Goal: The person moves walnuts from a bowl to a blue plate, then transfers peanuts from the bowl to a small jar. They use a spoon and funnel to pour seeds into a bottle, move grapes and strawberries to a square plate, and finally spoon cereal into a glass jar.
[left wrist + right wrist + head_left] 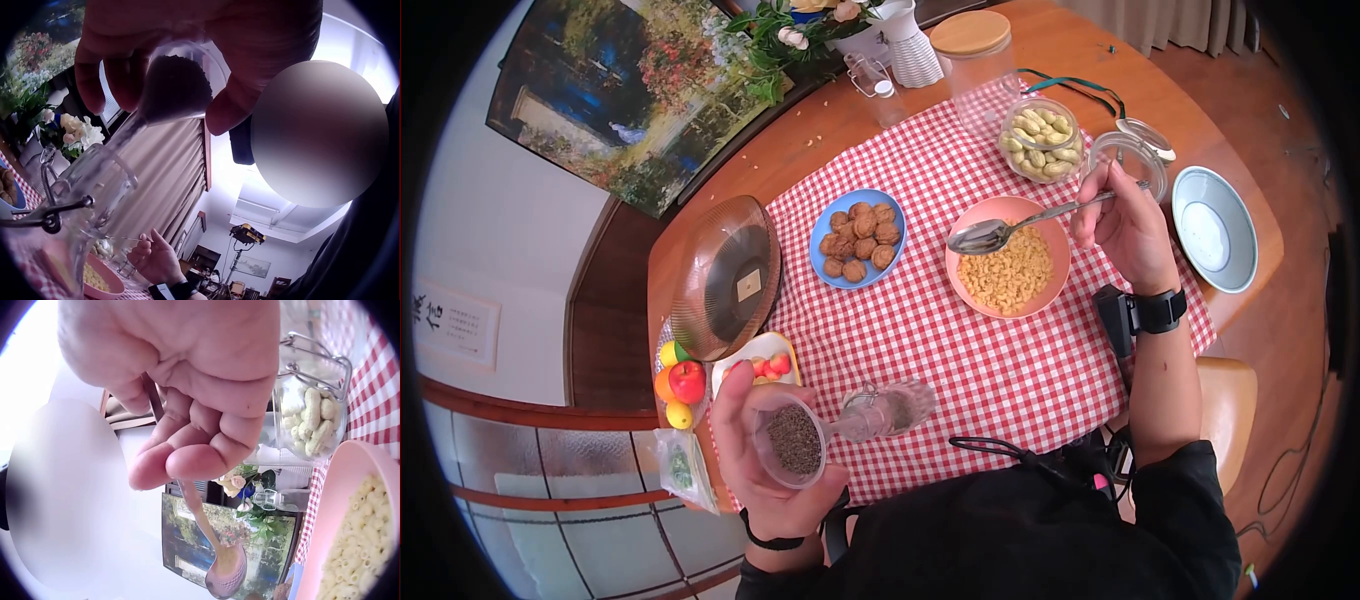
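Note:
In the head view my left hand [785, 500] grips a clear funnel [762, 440] filled with small dark grains [796, 440]. The funnel's stem points into the mouth of a clear glass bottle [875, 415] with a wire clasp. The left wrist view shows fingers around the funnel [175, 87] and its stem at the bottle's neck [106, 181]. My right hand [1130, 230] holds a metal spoon [980, 237] by its handle, its bowl over the edge of a pink bowl [1060, 270] of small yellow macaroni [1010, 275]. In the right wrist view the fingers curl round the spoon [225, 569].
Walnuts [860, 240] fill a blue plate [820, 215]. A jar of peanuts [1040, 140], an open glass lid [1128, 165] and a pale blue bowl [1215, 230] stand at the right. A large brown glass bowl [725, 280], fruit [687, 381] and a white tray [725, 372] lie at the left.

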`<act>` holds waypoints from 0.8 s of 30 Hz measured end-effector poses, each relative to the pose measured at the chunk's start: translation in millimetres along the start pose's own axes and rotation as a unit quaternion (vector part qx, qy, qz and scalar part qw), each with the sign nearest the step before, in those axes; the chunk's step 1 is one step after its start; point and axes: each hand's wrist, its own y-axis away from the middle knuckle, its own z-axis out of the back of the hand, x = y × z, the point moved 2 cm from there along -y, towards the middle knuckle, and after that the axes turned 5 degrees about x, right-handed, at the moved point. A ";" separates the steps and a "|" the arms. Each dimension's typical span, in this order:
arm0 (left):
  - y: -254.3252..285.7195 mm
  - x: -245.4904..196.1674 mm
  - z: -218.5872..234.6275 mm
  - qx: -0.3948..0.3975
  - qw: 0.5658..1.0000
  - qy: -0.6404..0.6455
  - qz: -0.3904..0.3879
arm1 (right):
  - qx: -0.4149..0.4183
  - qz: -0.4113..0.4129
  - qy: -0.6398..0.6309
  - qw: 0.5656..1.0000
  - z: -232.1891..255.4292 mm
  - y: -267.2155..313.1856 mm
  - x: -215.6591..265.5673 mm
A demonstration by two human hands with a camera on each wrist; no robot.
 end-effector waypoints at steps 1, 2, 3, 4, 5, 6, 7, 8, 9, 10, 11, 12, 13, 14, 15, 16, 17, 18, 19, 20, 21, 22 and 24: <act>-0.6 -1.7 -2.6 -0.012 1.000 -0.018 -0.001 | -0.001 0.000 -0.001 1.000 1.7 0.8 -1.6; -1.0 -2.8 -4.0 -0.023 0.999 -0.036 -0.001 | 0.006 -0.012 -0.007 1.000 3.2 1.3 -4.2; -1.1 -2.8 -4.0 -0.023 0.999 -0.036 -0.001 | 0.014 -0.024 -0.014 1.000 4.0 1.6 -5.9; -1.0 -2.9 -3.4 -0.023 0.999 -0.035 0.000 | 0.013 -0.024 -0.014 1.000 3.9 2.1 -6.4; -0.9 -2.9 -2.9 -0.023 0.999 -0.035 0.001 | 0.017 -0.028 -0.013 0.999 3.0 2.9 -7.3; -0.9 -3.2 -3.1 -0.023 0.999 -0.035 0.001 | 0.021 -0.033 -0.013 0.999 2.3 3.4 -8.1; -0.8 -3.8 -3.4 -0.027 0.999 -0.034 0.002 | 0.021 -0.033 -0.013 0.999 1.9 3.6 -8.4; -0.8 -4.3 -3.6 -0.032 0.999 -0.032 0.002 | 0.025 -0.030 -0.012 0.999 1.5 3.8 -8.7; -0.8 -4.8 -3.9 -0.032 0.999 -0.032 0.003 | 0.029 -0.027 -0.012 0.999 1.2 4.1 -8.9; -0.8 -5.1 -4.1 -0.033 0.999 -0.024 0.006 | 0.029 -0.028 -0.012 0.999 1.4 4.6 -9.1; -0.7 -5.0 -4.4 -0.035 0.999 -0.016 0.010 | 0.027 -0.030 -0.007 0.999 1.8 4.9 -9.2; -0.6 -4.8 -4.7 -0.035 0.999 -0.016 0.010 | 0.024 -0.032 -0.001 0.999 2.2 5.3 -9.4; -0.7 -4.6 -5.1 -0.036 0.999 -0.011 0.009 | 0.024 -0.033 -0.001 0.999 2.6 5.6 -10.0; -0.8 -4.2 -5.3 -0.037 0.999 -0.005 0.008 | 0.022 -0.040 0.000 0.999 3.4 5.9 -11.2; -0.9 -3.6 -4.7 -0.037 0.999 -0.005 0.008 | 0.020 -0.047 0.000 0.999 3.8 6.3 -11.9; -1.0 -2.9 -3.7 -0.030 1.000 -0.010 0.003 | 0.020 -0.048 0.000 0.999 3.6 6.5 -11.7; -1.0 -2.3 -3.2 -0.023 1.000 -0.014 -0.002 | 0.022 -0.047 -0.004 0.999 2.8 6.6 -11.3; -0.9 -1.7 -3.4 -0.023 1.000 -0.014 -0.002 | 0.025 -0.046 -0.008 0.999 2.1 6.7 -11.1; -0.9 -1.2 -4.0 -0.023 1.000 -0.014 -0.003 | 0.025 -0.047 -0.008 0.999 1.8 6.9 -10.9; -0.9 -1.1 -4.3 -0.022 1.000 -0.013 -0.005 | 0.019 -0.050 0.001 0.999 1.8 7.1 -10.8; -0.9 -1.3 -4.3 -0.022 1.000 -0.013 -0.005 | 0.014 -0.054 0.010 0.998 1.9 7.3 -10.7; -1.0 -1.5 -4.4 -0.019 1.000 -0.008 -0.005 | 0.014 -0.054 0.010 0.998 1.8 7.4 -10.6; -1.2 -1.9 -5.1 -0.016 1.000 -0.004 -0.005 | 0.008 -0.055 0.011 0.998 2.1 7.5 -10.3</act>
